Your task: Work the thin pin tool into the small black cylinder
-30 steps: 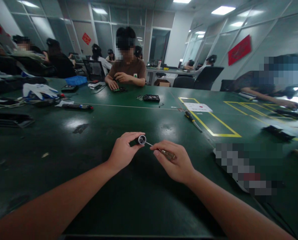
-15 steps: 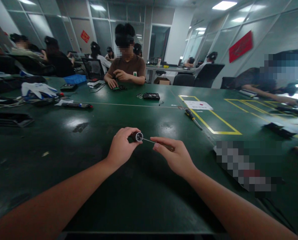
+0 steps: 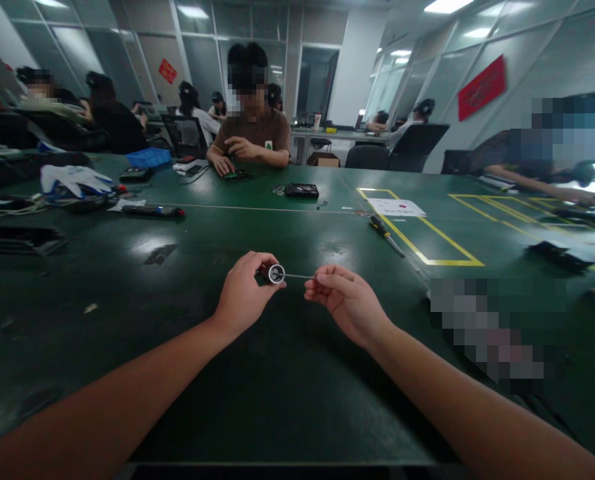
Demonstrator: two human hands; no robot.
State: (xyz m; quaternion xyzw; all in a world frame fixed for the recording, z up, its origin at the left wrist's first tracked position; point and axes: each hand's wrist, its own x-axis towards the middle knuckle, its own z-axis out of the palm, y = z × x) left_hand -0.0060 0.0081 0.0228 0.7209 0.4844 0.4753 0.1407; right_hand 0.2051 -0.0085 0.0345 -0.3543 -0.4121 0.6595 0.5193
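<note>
My left hand (image 3: 244,287) is closed around a short dark cylinder with a pale ring-shaped rim (image 3: 276,274); its open end faces me, and small parts show inside. Pinched in my right hand (image 3: 350,300) is a thin screwdriver (image 3: 300,276). The slim metal shaft points left, and its tip reaches into the cylinder's mouth. My fingers hide the handle. Both hands are raised over the near middle of the green table (image 3: 217,413).
A yellow-and-black screwdriver (image 3: 387,235) lies ahead to the right, near a white paper (image 3: 396,207). A black box-like part (image 3: 302,191) and white gloves (image 3: 74,180) lie farther off. A blurred-out object (image 3: 482,333) is at the right. Co-workers sit around.
My right hand has turned and its grip on the screwdriver has shifted, so the brownish handle is now covered. The shaft lies more level. My left hand has stayed nearly still.
</note>
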